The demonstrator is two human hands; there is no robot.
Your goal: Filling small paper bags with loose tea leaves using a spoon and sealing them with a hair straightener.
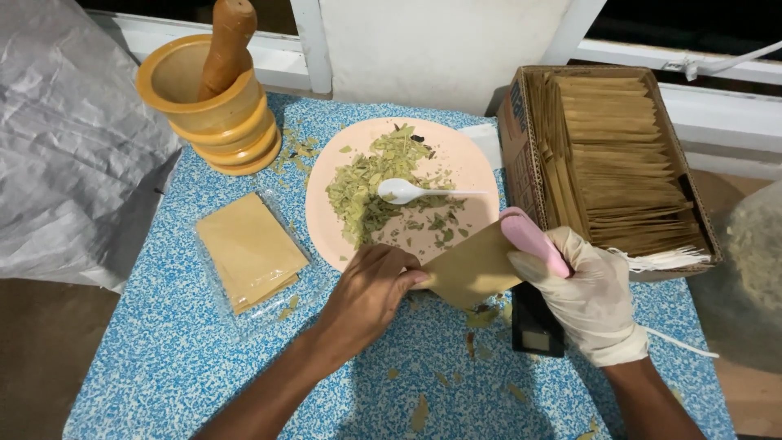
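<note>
Blue-and-white speckled table [187, 358] sits below a white window frame, w/ crumpled grey plastic sheeting [73, 138] at its left edge. Pink round plate [472, 175] holds a heap of crushed dry green leaves [371, 191] and a white plastic spoon [407, 191] lying on top, handle pointing right. Yellow wooden mortar [208, 98], ribbed at the base, stands at back left w/ a brown pestle [226, 45] leaning inside. Cardboard box [521, 155] at right is packed w/ upright rows of tan paper sachets [627, 171], white strings trailing out its front. Clear plastic sleeve [248, 253] w/ a flat stack of tan sachets lies left of the plate. Bare left hand [371, 293] curls down, fingertips pinching the left corner of a tan paper sachet [472, 265] just off the plate's near rim. Right hand [590, 297], in a pale latex glove, is closed round a pink-handled sealer tool [533, 240] clamped on the sachet's right edge; tool's black base [538, 326] rests on the table. Leaf bits scattered on the table nr both hands.
</note>
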